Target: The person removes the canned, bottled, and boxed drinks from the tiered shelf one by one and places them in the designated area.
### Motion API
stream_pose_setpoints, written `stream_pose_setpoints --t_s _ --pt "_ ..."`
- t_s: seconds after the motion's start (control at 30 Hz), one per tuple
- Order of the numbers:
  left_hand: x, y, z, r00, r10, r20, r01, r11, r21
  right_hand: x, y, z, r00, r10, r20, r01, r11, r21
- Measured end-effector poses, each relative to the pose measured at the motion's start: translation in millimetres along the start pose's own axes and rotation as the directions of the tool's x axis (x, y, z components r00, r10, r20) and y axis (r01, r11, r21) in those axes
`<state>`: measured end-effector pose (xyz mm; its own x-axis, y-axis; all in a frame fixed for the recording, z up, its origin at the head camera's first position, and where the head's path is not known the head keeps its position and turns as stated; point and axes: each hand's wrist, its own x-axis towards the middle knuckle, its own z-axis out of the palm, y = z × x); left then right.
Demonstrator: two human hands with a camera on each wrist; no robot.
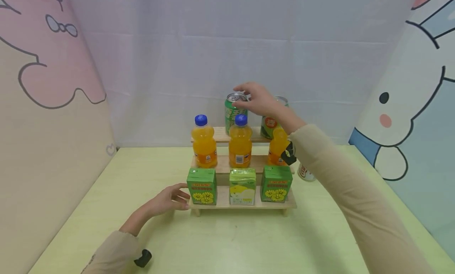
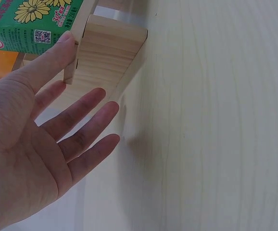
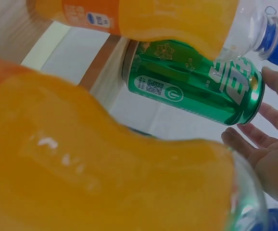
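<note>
My right hand (image 1: 257, 100) is over the top of a green drink can (image 1: 230, 114) standing on the top step of a wooden shelf (image 1: 222, 190). In the right wrist view, its thumb and fingertips spread around the top end of the green can (image 3: 192, 86), right at the rim. Low at the shelf's left end is my left hand (image 1: 170, 199), fingers loosely extended. The left wrist view has its thumb tip at the edge of the bottom board, beside a green drink carton (image 2: 28, 29); nothing lies in the palm.
Orange drink bottles (image 1: 204, 143) with blue caps line the middle step; small cartons (image 1: 242, 187) stand along the bottom one. Another green can (image 1: 269, 127) is on the top step, partly behind the right wrist. A pale can (image 1: 306, 173) sits on the table right of the shelf.
</note>
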<state>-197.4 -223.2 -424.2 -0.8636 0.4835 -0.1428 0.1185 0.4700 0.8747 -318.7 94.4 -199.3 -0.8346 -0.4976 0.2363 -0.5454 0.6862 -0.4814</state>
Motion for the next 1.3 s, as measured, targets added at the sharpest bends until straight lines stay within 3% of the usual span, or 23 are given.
stream_pose_setpoints --t_s 0.37,1.3 --pt "0.2 -2.8 1.7 1.0 0.009 0.001 -0.009 1.0 0.0 6.6 1.1 6.5 0.999 0.006 0.048 -0.007 1.0 0.014" --pt "-1.0 -2.2 1.9 1.0 0.012 -0.001 -0.012 1.0 -0.006 6.4 1.0 12.9 0.998 0.03 0.056 -0.032 0.998 0.045"
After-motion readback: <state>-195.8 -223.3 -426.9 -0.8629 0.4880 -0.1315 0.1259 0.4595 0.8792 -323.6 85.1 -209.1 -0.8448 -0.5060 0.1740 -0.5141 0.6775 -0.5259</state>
